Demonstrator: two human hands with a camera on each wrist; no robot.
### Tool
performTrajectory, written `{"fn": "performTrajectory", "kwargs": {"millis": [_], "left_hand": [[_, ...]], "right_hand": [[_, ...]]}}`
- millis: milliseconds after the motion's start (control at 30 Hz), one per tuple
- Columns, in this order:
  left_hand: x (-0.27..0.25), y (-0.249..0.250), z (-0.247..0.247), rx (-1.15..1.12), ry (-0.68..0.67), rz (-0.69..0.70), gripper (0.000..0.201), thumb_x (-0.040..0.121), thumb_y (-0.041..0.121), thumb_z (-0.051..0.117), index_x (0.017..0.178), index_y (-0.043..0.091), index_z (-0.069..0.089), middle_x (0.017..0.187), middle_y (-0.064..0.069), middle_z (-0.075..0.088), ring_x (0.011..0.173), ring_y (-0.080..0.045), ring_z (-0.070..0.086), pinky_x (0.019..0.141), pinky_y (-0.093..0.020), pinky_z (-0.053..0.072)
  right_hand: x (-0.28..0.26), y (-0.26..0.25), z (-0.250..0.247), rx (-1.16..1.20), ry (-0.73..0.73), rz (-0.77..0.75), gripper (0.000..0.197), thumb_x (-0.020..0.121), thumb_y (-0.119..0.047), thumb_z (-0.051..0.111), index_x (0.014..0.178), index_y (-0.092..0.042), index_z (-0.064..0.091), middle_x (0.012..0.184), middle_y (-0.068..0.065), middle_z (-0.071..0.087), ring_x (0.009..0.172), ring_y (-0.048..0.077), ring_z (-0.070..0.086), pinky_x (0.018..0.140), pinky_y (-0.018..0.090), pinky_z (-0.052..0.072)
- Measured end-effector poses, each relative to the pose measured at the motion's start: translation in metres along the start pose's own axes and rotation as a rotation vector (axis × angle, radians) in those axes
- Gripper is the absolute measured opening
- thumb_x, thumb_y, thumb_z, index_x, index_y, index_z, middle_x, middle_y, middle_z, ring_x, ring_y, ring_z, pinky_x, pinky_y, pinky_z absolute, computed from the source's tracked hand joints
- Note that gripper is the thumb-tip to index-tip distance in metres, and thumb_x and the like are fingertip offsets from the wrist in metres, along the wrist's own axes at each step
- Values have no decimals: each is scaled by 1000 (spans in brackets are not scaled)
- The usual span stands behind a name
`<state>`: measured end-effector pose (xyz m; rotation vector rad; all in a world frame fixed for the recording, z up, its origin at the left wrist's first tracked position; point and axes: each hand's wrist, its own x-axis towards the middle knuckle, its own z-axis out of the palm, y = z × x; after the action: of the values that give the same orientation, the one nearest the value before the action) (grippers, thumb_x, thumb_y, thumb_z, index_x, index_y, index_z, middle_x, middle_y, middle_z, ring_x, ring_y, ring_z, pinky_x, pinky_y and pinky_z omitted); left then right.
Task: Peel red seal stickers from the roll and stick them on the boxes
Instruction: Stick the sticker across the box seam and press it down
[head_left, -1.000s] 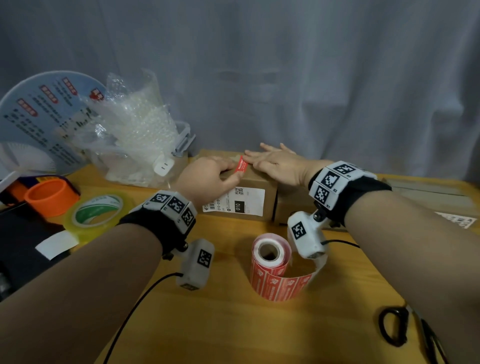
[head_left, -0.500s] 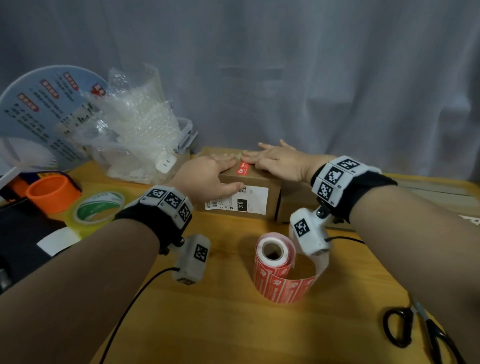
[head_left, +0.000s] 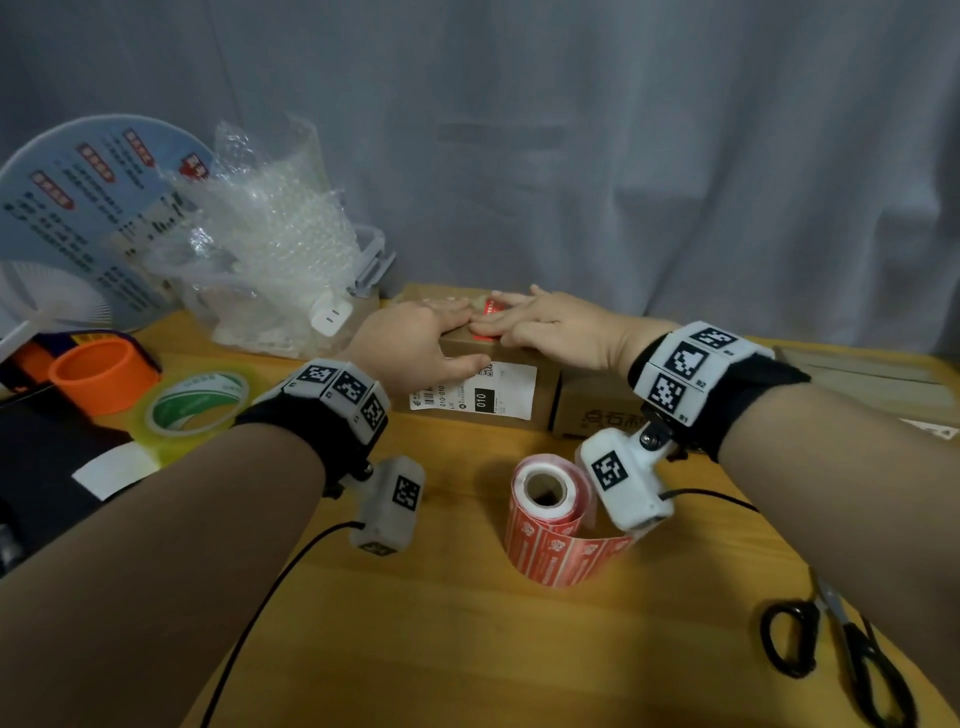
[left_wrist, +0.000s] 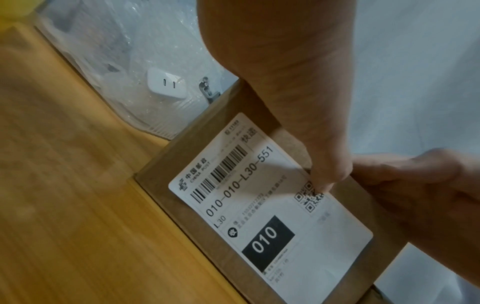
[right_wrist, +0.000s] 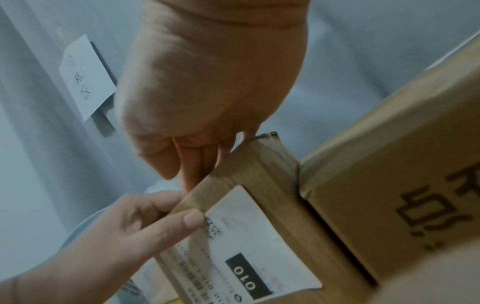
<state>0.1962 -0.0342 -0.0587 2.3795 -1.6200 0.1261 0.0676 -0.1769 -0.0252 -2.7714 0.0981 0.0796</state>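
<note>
At twelve o'clock on the surface (head_left: 467, 649), both hands press the sticker (head_left: 487, 307) onto the box (head_left: 540, 397): left hand (head_left: 415, 345) flat (thumb on the front label), right hand (head_left: 550, 327) flat. Roll (head_left: 550, 519) at six o'clock.

The white shipping label (left_wrist: 270, 203) on the front of the brown box (left_wrist: 155, 164) reads "CHINA POST" beside a logo, with a barcode, "010-010-L30-551", "L30", a QR code and a black block marked "010". The neighbouring box (right_wrist: 389, 185) carries large printed Chinese characters, only partly in view. Writing on the round fan (head_left: 78, 208) and on the red sticker roll (head_left: 561, 551) is too small to read.
</note>
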Motion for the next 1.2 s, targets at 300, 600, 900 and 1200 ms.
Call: {"fn": "performTrajectory", "kwargs": {"millis": [300, 600, 900, 1200], "left_hand": [[-2, 3, -2, 6, 2, -13, 72, 83, 60, 51, 143, 24, 37, 150, 8, 39, 139, -9, 34, 113, -32, 31], [-5, 7, -5, 19, 18, -16, 71, 84, 59, 51, 144, 24, 35, 151, 6, 39, 139, -12, 35, 114, -34, 30], [-5, 20, -16, 88, -9, -22, 67, 87, 52, 50, 143, 17, 35, 146, -5, 45, 132, -24, 42, 109, -38, 33], [-34, 65, -46, -70, 111, 82, 46, 92, 35, 51, 133, 16, 50, 136, -6, 52, 126, -25, 47, 108, -41, 37]], "right_hand": [[-2, 7, -1, -188, 0, 73, 44, 99, -30, 26, 142, -30, 36, 154, -12, 27, 147, 11, 10, 120, 43, -5], [15, 18, -12, -258, -69, 352, 54, 97, -54, 8, 147, -37, 17, 160, -8, 8, 149, 20, -4, 118, 53, -10], [-13, -6, -39, -118, 222, 290, 48, 99, -33, 37, 143, -16, 36, 150, 6, 39, 141, 26, 31, 115, 36, 24], [-78, -41, -36, -116, 290, 252, 36, 95, -28, 48, 128, -16, 55, 136, 6, 55, 128, 22, 48, 105, 31, 35]]}}
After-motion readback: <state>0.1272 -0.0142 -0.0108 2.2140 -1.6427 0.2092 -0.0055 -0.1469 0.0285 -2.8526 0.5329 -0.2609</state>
